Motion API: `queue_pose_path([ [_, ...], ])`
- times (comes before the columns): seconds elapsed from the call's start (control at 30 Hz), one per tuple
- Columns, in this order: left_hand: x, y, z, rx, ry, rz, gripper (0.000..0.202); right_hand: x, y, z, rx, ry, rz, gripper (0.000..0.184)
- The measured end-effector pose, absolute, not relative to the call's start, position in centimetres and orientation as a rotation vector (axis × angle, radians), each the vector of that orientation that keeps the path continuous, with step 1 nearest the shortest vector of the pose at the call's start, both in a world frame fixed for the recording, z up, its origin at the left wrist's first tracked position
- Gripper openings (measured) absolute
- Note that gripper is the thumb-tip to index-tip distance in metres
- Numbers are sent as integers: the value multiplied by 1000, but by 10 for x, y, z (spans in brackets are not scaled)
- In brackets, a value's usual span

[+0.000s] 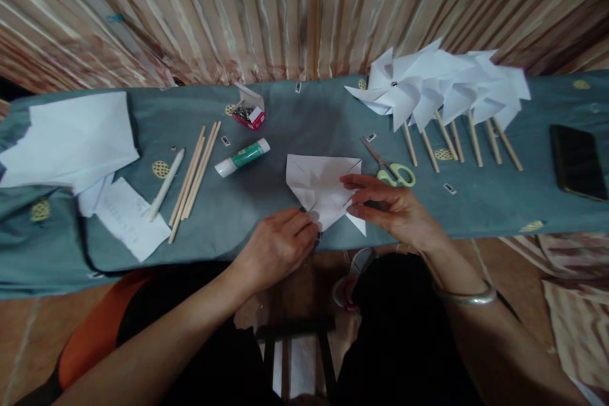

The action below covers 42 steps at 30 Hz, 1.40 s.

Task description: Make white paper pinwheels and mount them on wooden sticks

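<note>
Two bare hands, set a little apart, work at a partly cut and folded white paper sheet (318,176) lying on the cloth-covered counter (266,203), near its front edge. The left hand (280,244) has its fingers curled and pinched on the sheet's lower left edge. The right hand (392,203), below a silver bangle (469,298), touches the right side with loosely spread fingertips; whether they grip it, I cannot tell. Just beyond the right hand are green-handled scissors (396,174). Left of the sheet lies a green-and-white tube (242,157), with an open red box (254,118) of small metal pieces behind it. Farther left are wooden sticks (200,171), a slim white pen-like object (167,184) and more white paper (90,133). To the right, overlapping white pinwheels (428,89) on sticks lie near a dark phone (578,162).
</note>
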<state>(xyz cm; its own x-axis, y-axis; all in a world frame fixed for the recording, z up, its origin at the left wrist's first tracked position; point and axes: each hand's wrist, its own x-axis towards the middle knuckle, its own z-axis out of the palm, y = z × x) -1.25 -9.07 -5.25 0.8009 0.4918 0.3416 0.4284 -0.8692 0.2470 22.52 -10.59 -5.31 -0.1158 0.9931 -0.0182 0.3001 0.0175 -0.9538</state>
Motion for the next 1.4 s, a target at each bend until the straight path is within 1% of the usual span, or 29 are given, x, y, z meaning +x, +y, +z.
queue_pose_path([
  [0.1, -12, -92, -53, 2797, 740, 644, 17, 217, -103, -61, -1419, -1572, 959, 10],
  [0.2, -11, -92, -54, 2764, 731, 655, 26, 210, -102, -65, -1481, -1662, 807, 7],
  [0.27, -11, -92, -54, 2759, 690, 614, 29, 205, -102, -66, -1518, -1716, 734, 7],
  [0.43, -11, -91, -53, 2751, 654, 556, 24, 199, -101, -67, -1589, -1760, 617, 6],
  [1.4, -9, -93, -55, 2717, 643, 589, 21, 195, -103, -69, -1637, -1743, 564, 5],
])
